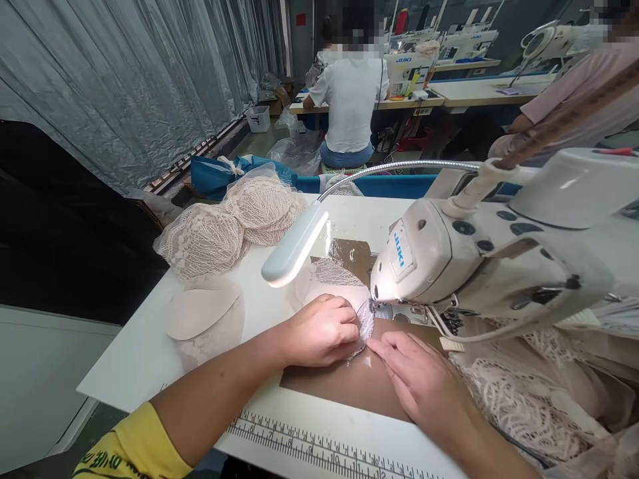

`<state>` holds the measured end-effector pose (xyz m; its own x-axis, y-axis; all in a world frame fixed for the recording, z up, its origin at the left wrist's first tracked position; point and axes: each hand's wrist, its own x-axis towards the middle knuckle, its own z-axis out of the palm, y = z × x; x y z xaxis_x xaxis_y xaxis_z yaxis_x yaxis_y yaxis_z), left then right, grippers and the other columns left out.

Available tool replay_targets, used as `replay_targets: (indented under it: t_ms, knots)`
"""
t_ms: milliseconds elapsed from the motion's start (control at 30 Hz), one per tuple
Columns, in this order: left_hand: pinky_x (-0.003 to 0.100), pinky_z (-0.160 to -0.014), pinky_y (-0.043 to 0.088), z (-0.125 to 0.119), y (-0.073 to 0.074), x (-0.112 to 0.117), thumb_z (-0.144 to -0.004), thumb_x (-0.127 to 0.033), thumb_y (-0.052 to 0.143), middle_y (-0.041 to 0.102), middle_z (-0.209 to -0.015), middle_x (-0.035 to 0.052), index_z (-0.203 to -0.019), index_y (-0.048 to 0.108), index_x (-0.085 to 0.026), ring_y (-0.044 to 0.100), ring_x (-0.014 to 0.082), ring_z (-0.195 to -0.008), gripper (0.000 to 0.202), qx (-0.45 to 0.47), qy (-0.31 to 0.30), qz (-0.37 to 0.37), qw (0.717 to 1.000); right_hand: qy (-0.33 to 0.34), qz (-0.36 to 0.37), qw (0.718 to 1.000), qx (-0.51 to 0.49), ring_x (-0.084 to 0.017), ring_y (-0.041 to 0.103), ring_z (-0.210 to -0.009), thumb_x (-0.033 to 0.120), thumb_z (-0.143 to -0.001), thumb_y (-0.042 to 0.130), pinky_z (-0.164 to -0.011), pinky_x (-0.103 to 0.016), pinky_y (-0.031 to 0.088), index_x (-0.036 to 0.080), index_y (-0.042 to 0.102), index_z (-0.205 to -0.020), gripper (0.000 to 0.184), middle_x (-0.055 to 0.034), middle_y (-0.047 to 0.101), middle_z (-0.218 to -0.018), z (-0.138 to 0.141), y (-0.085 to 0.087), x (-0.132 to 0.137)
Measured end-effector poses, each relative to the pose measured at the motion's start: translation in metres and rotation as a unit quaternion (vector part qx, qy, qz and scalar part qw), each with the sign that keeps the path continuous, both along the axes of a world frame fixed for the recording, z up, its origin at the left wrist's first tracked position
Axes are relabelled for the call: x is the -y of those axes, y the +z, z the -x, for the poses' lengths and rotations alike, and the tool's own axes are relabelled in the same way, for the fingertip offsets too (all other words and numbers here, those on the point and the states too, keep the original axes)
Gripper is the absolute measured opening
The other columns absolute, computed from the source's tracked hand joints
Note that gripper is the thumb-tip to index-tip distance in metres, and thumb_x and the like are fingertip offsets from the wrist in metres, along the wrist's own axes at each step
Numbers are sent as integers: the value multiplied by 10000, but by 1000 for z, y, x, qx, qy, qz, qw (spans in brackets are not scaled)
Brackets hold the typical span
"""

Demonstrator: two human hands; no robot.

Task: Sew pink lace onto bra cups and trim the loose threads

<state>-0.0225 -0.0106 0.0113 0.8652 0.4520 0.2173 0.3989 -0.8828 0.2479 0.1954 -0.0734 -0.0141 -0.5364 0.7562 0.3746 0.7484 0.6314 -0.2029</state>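
Observation:
My left hand [322,330] is curled with its fingers pressed down on a pale lace cup piece [333,283] lying under the head of a white sewing machine [479,256]. My right hand [417,376] lies flat, fingers together and stretched toward the needle area [375,307], its fingertips on the edge of the same piece. The fabric edge sits right at the presser foot. A gooseneck lamp [294,247] hangs over the piece.
A stack of lace cups [234,223] and a plain foam cup [200,311] lie at the left of the white table [150,359]. More lace pieces [529,392] pile at the right. A ruler strip [319,449] runs along the front edge. Other people sit at machines behind.

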Motion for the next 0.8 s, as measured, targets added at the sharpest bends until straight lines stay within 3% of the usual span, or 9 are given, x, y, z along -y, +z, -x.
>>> replay_targets:
  t_ms: [300,433,567,667,800]
  knots:
    - [339,-774,358,5,-2,-2,-940,-310,484,609,-837,55,-994,701,-225,489,185,-829,239,11,-39,-5,999,10,18,1000,-5,-145,575,-674,8,-822,363,-603,-250,450,181,650,-1074,420,-51,610,-798,-2,0,1]
    - [343,-781,346,4,0,0,-919,-277,519,587,-790,52,-1015,704,-226,479,187,-810,215,-11,-42,-17,999,0,35,999,-14,-142,576,-672,37,-835,375,-585,-247,435,233,641,-1102,425,-43,616,-836,-6,-6,4]
    - [342,-799,350,4,-1,0,-926,-286,505,598,-801,61,-1027,698,-225,486,188,-816,226,-19,-45,-11,999,-12,41,999,-32,-132,579,-662,73,-880,350,-569,-252,431,208,589,-1161,393,-52,632,-938,-7,-10,4]
    - [341,-815,359,3,0,0,-939,-277,479,639,-897,70,-1006,694,-210,505,185,-848,235,-19,-45,-3,999,-17,37,999,-8,-137,574,-652,78,-884,344,-570,-262,428,208,567,-1189,399,-42,619,-914,-4,-11,2]
    - [332,-834,386,-2,2,0,-976,-309,392,623,-1191,73,-1060,652,-169,523,188,-948,307,-3,-21,5,1000,-12,26,999,22,-158,570,-669,44,-844,345,-617,-286,430,190,584,-1144,410,-42,595,-844,1,-9,2]
